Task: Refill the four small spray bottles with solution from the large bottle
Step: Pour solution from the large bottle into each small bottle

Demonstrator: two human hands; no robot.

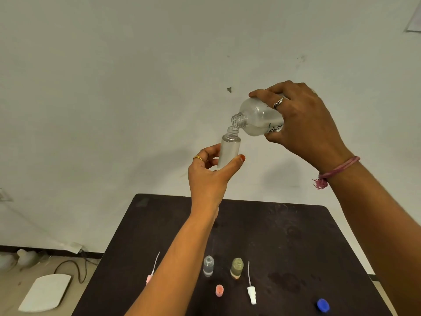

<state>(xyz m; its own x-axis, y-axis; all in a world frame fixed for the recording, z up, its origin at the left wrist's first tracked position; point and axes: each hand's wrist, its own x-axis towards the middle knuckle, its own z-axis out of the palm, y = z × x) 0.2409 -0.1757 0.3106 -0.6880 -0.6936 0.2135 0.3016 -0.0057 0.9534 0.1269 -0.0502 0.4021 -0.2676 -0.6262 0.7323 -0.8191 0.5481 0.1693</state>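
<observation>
High above the dark table [284, 229], my left hand [208, 176] grips a small clear spray bottle [229, 148], upright and uncapped. My right hand [303, 124] holds the large clear bottle [257, 118] tilted down to the left, its open mouth just over the small bottle's neck. On the table stand a small clear bottle [208, 265] and a small olive-tinted bottle [237, 267], both uncapped. A white spray head with tube [251, 293], a pink spray head with tube [150, 275], a pink cap [219, 290] and a blue cap [323, 305] lie near them.
A pale wall [136, 87] stands right behind the table. On the floor at the left lie a white pad [45, 293], a black cable [75, 267] and some pale objects [22, 258].
</observation>
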